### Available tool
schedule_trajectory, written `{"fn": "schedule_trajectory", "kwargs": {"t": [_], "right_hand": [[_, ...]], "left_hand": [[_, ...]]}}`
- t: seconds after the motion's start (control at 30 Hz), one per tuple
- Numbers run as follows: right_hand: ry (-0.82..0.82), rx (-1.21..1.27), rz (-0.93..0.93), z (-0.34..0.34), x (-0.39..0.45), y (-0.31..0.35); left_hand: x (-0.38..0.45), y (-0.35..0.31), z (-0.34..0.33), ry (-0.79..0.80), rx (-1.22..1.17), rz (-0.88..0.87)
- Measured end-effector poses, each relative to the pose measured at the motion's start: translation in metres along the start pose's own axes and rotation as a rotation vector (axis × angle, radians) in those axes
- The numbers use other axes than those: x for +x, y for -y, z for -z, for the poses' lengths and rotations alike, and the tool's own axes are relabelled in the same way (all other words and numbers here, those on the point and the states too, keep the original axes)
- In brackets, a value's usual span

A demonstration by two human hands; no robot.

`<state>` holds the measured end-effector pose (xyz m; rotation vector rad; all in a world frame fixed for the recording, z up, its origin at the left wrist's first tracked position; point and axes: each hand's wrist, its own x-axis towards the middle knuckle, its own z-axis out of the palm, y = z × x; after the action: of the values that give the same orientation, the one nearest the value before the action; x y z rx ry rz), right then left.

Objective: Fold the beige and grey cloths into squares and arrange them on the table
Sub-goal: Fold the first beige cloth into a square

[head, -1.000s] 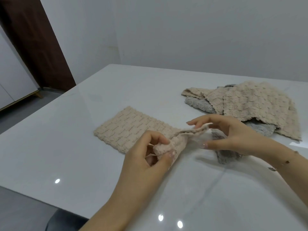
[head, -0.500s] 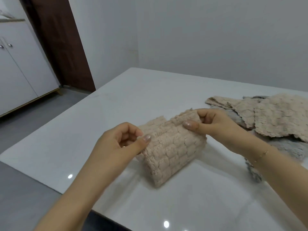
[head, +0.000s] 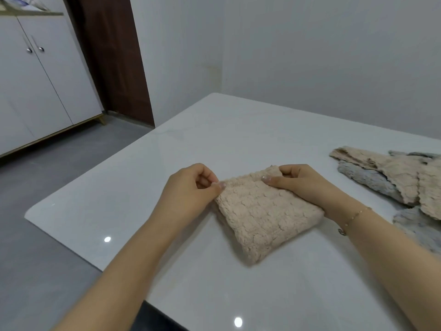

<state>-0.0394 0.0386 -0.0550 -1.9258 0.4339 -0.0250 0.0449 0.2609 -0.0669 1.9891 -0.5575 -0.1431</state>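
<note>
1 beige cloth (head: 267,212) lies folded into a near square on the middle of the white table (head: 148,211). The left hand (head: 191,187) pinches its far left corner; the right hand (head: 300,183) pinches the far edge. The pile of beige and grey cloths (head: 391,180) at far right looks unfolded, so most work is left.
</note>
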Motion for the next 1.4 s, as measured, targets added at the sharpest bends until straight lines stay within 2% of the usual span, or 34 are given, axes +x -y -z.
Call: {"fn": "schedule_trajectory", "kwargs": {"t": [0.37,0.5,0.57,0.63,0.67,0.73,0.83,0.9,1.13,1.3,1.4], "right_hand": [[-0.074,-0.120,-0.060,-0.001,0.012,0.000],[-0.042,-0.023,-0.096,0.004,0.007,0.000],[-0.024,0.111,-0.091,0.012,-0.003,-0.001],[-0.039,0.223,-0.015,0.024,-0.016,-0.005],[-0.048,0.241,0.031,0.030,-0.024,-0.009],[-0.030,0.219,0.083,0.040,-0.041,-0.017],[0.075,0.145,0.092,0.042,-0.058,-0.028],[0.082,0.198,0.122,0.038,-0.061,-0.034],[0.069,0.172,0.136,0.035,-0.058,-0.037],[0.037,0.019,0.162,0.039,-0.056,-0.044],[-0.048,-0.072,0.184,0.039,-0.057,-0.047]], "left_hand": [[-0.002,0.013,-0.008,-0.089,-0.003,0.007],[-0.004,0.010,-0.008,-0.081,0.033,0.014],[-0.004,0.006,-0.008,-0.101,0.162,-0.046],[-0.006,-0.009,-0.009,-0.144,0.313,-0.248],[-0.007,-0.020,-0.012,-0.128,0.353,-0.365],[-0.010,-0.045,-0.025,0.055,0.395,-0.506],[-0.012,-0.054,-0.054,0.408,0.513,-0.430],[-0.009,-0.043,-0.067,0.528,0.622,-0.345],[-0.006,-0.028,-0.080,0.502,0.732,-0.289],[-0.010,-0.025,-0.082,0.463,0.781,-0.286],[-0.012,-0.026,-0.083,0.452,0.836,-0.286]]}}
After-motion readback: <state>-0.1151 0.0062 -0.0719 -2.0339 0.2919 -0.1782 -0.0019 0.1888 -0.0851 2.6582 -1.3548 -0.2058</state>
